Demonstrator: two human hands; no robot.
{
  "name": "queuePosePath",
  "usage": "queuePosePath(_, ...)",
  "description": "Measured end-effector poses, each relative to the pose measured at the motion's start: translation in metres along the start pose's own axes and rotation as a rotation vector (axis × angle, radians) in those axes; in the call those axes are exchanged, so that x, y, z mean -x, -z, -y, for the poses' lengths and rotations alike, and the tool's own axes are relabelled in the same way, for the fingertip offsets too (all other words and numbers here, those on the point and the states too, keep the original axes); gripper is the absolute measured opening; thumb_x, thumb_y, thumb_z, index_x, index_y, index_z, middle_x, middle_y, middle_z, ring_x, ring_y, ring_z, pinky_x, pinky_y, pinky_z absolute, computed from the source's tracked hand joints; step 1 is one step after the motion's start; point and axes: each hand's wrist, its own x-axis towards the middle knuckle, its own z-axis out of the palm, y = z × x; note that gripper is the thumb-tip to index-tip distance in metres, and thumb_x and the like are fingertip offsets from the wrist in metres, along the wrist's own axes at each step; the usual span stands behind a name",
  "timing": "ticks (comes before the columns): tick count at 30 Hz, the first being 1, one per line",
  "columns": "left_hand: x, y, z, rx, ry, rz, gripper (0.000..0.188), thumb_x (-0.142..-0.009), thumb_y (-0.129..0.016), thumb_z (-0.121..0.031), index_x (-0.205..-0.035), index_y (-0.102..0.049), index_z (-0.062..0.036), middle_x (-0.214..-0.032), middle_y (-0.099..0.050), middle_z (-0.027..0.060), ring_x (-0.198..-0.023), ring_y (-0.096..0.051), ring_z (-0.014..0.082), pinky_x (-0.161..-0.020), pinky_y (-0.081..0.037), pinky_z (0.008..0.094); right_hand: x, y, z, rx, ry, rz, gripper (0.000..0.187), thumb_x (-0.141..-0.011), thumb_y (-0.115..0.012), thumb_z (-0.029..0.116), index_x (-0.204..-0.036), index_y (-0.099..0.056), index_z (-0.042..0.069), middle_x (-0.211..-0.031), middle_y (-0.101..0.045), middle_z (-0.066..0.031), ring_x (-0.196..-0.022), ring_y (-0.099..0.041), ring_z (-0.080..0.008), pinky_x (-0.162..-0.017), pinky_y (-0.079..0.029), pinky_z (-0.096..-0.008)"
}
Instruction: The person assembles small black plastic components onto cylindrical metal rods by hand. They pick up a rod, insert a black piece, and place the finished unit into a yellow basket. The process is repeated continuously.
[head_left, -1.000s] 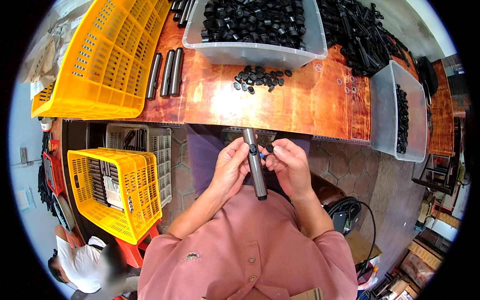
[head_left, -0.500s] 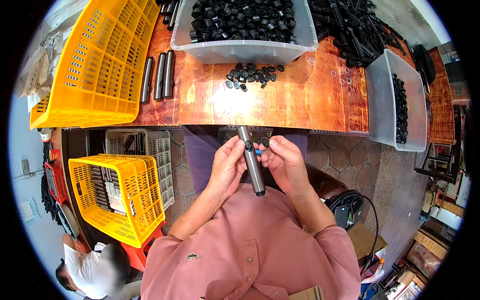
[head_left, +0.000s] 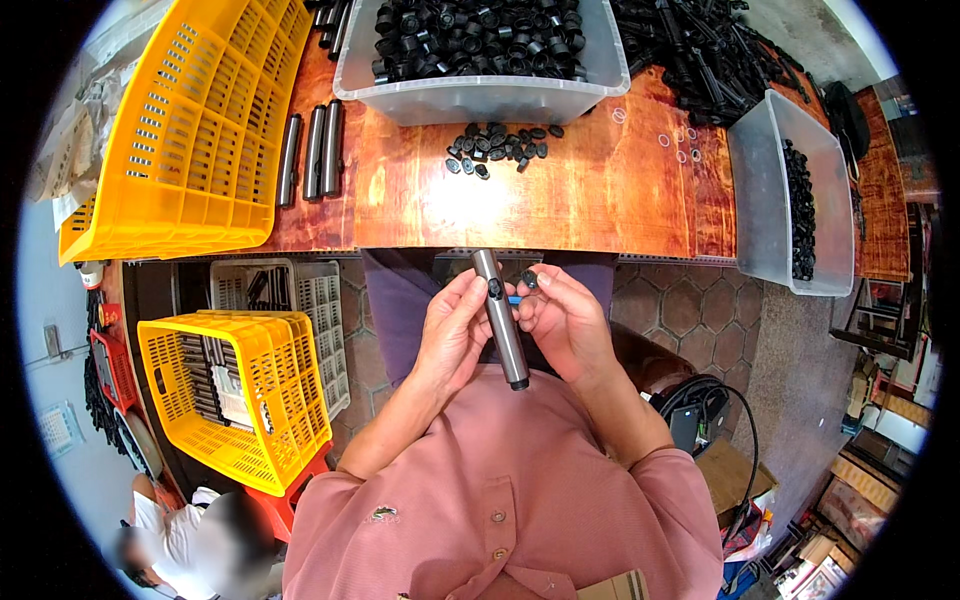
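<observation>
My left hand [head_left: 452, 330] is closed around a grey metal tube [head_left: 508, 345] with black ends, held tilted over my lap just in front of the table edge. A dark oval opening or fitting shows on the tube's side near my left thumb. Between the thumb and finger of my right hand [head_left: 566, 318] is a small black cap [head_left: 529, 278], close beside the tube and apart from it. A slim blue piece [head_left: 514, 299] shows between the tube and my right fingers; its kind and most of its length are hidden.
Small black pieces [head_left: 497, 147] lie loose on the wooden table [head_left: 600, 205], before a clear bin [head_left: 480, 102] of black caps. Tubes [head_left: 316, 150] lie beside a tall yellow crate [head_left: 195, 130]. Another clear bin [head_left: 765, 200] stands right. A person [head_left: 180, 535] sits lower left.
The black cap in my right fingers has moved slightly left, nearer the tube, and has turned. My left hand keeps the tube in nearly the same place.
</observation>
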Motion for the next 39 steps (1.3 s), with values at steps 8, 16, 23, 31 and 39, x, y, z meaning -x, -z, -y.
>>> queuePosePath(8,-0.001,0.001,0.000,-0.017,0.014,0.003,0.022,-0.103,-0.055,-0.021,-0.112,-0.059,-0.0019,-0.103,-0.070,0.0135,-0.088,-0.072,0.0218,-0.080,-0.061,0.0356,0.006,-0.012,0.000,0.287,0.190,-0.102,0.013,-0.095,-0.060,0.007,-0.107,-0.060,0.001,-0.088,-0.066,-0.0066,-0.071,-0.062,-0.0127,-0.064,-0.048,-0.0256)
queuePosePath(16,0.000,-0.001,-0.002,0.002,0.016,0.057,0.025,-0.103,-0.056,-0.023,-0.117,-0.059,-0.0022,-0.101,-0.070,0.0124,-0.087,-0.071,0.0212,-0.080,-0.060,0.0343,0.010,-0.014,0.001,0.593,0.275,-0.088,0.014,-0.094,-0.063,0.010,-0.104,-0.062,0.001,-0.085,-0.065,-0.0045,-0.070,-0.060,-0.0100,-0.063,-0.046,-0.0241)
queuePosePath(23,0.002,-0.003,-0.004,-0.015,0.028,0.016,0.032,-0.102,-0.058,-0.025,-0.123,-0.058,-0.0013,-0.098,-0.068,0.0108,-0.087,-0.070,0.0207,-0.081,-0.058,0.0339,0.006,-0.013,0.005,0.264,0.100,-0.068,0.015,-0.096,-0.061,0.013,-0.105,-0.061,0.002,-0.087,-0.067,-0.0089,-0.067,-0.061,-0.0120,-0.061,-0.047,-0.0251)
queuePosePath(31,0.003,-0.003,-0.003,-0.005,0.025,-0.005,0.032,-0.102,-0.058,-0.026,-0.123,-0.060,-0.0022,-0.097,-0.069,0.0077,-0.080,-0.068,0.0165,-0.072,-0.058,0.0294,0.009,-0.014,0.001,0.496,0.258,-0.058,0.012,-0.093,-0.064,0.005,-0.104,-0.063,-0.001,-0.088,-0.069,-0.0073,-0.069,-0.061,-0.0110,-0.062,-0.048,-0.0244)
queuePosePath(39,0.006,-0.001,-0.011,-0.172,0.193,0.090,0.035,-0.106,-0.049,-0.035,-0.115,-0.063,-0.0046,-0.090,-0.070,0.0056,-0.053,-0.059,0.0107,-0.045,-0.047,0.0221,0.005,-0.024,0.030,1.370,0.955,0.276,0.017,-0.079,-0.073,-0.003,-0.095,-0.073,0.005,-0.093,-0.071,-0.0089,-0.071,-0.064,-0.0191,-0.065,-0.051,-0.0289)
